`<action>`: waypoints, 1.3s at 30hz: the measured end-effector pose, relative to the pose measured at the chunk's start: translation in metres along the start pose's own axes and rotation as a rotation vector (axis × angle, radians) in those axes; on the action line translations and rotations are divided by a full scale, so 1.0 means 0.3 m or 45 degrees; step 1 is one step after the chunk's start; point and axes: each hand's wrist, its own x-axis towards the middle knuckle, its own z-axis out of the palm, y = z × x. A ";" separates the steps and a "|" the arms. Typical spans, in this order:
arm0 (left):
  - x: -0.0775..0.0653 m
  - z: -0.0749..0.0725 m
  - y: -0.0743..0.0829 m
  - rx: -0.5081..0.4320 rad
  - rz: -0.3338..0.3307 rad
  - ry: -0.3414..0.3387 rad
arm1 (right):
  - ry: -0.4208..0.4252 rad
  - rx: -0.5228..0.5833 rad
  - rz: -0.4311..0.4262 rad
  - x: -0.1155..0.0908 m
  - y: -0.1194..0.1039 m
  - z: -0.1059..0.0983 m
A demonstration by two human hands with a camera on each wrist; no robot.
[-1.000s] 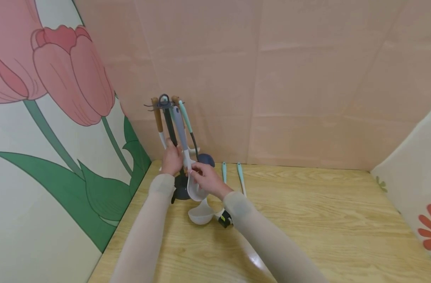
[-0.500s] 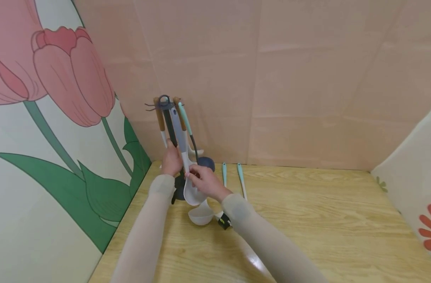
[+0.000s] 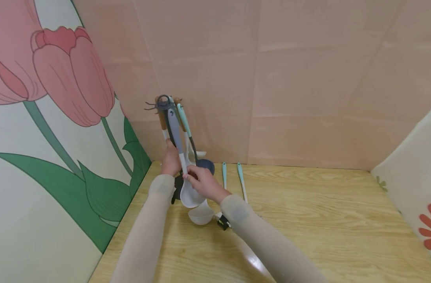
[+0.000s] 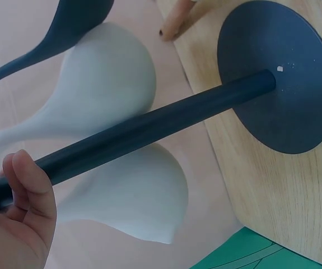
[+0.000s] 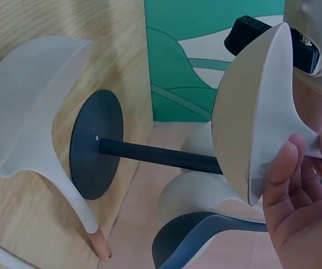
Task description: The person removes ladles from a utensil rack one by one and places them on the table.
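Note:
My left hand grips the black pole of a utensil stand, above its round base. My right hand pinches the white neck of a ladle with a purple-grey handle. Its handle top is up by the hooked ring of the stand; whether it sits on a hook I cannot tell. In the right wrist view the ladle's bowl hangs near the pole. Around the stand hang a dark blue ladle, white ladles and wooden-handled utensils.
Another white ladle lies on the wooden table before the stand. Two mint-handled utensils lie right of it, partly behind my right arm. A pink wall stands behind, a tulip-print panel on the left.
My right hand has shifted the ladle slightly left and down, its handle top moving left across the stand's ring. The hanging utensils have swung a little. My left hand stays on the pole.

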 end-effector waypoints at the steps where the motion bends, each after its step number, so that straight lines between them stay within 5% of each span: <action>1: 0.000 -0.002 -0.002 -0.002 0.000 -0.001 | -0.002 -0.006 -0.003 0.000 -0.001 0.001; 15: -0.004 -0.003 -0.001 -0.020 -0.021 0.015 | 0.047 -0.127 -0.062 -0.001 -0.030 0.009; 39: 0.001 -0.003 0.015 -0.027 -0.069 -0.022 | 0.057 -0.089 -0.022 -0.002 -0.040 -0.003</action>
